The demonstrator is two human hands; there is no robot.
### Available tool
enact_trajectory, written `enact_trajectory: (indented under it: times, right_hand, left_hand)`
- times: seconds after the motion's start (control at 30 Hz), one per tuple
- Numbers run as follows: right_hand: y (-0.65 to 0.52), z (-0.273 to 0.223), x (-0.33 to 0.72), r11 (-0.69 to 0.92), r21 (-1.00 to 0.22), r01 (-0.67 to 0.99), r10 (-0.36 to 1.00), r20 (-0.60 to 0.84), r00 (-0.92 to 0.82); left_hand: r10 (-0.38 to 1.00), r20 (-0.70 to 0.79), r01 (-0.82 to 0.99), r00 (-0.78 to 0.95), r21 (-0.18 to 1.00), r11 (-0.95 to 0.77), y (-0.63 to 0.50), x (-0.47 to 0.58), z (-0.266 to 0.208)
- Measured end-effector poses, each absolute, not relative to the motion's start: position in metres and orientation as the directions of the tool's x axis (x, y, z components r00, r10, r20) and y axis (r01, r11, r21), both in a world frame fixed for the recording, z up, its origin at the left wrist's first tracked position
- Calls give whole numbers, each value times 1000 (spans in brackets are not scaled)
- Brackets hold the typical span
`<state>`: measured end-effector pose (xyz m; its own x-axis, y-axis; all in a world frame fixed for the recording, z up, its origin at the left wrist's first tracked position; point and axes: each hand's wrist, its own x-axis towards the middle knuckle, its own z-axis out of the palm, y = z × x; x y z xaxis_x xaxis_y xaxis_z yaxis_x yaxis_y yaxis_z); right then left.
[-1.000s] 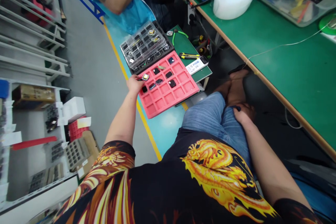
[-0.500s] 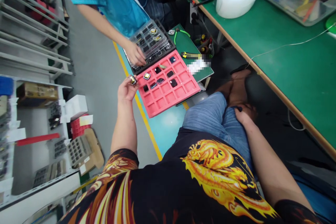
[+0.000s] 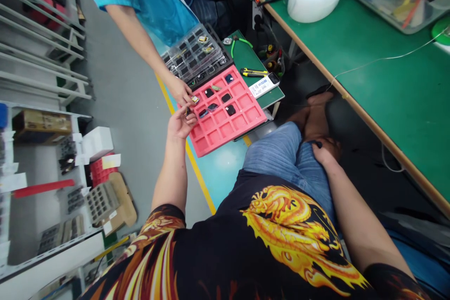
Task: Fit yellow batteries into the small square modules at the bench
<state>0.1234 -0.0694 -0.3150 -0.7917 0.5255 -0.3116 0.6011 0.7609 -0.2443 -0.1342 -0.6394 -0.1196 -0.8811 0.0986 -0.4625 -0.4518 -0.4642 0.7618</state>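
Observation:
My left hand (image 3: 180, 124), palm up, pinches a small square electronic module (image 3: 187, 112), dark-edged and partly hidden by the fingers, at the left edge of a pink compartment tray (image 3: 221, 132). Several dark square modules (image 3: 230, 110) sit in its compartments. Just beyond my fingertips, a co-worker's hand (image 3: 180, 91) touches a yellow-and-white module (image 3: 194, 99) on the tray. My right hand (image 3: 321, 151) rests on my lap, fingers curled by a small black thing (image 3: 318, 144) whose kind I cannot make out.
Behind the pink tray lies a clear-lidded compartment case (image 3: 197, 54). Green-handled pliers (image 3: 240, 43), a yellow utility knife (image 3: 253, 73) and a white labelled device (image 3: 264, 85) lie on the small green table. A green workbench (image 3: 379, 79) runs along the right; shelving (image 3: 42, 197) stands left.
My left hand has moved right and slightly down with its module, to the tray's edge. The co-worker's hand has come down from the clear case to the yellow-and-white module. My right hand stays put.

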Motion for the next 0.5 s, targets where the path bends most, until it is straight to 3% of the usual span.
enact_trajectory:
  times: [0.17, 0.3, 0.5]
  right_hand:
    - [-71, -314, 124, 757, -256, 601, 535, -285, -795]
    - [-73, -311, 123, 755, -240, 610, 536, -310, -785]
    - [-73, -307, 123, 749, -245, 616, 538, -318, -781]
  left_hand:
    - [155, -500, -508, -852, 716, -478, -606, -119, -107]
    - [279, -514, -578, -811, 635, -513, -573, -109, -100]
    - [337, -523, -622, -783, 640, -451, -533, -92, -96]
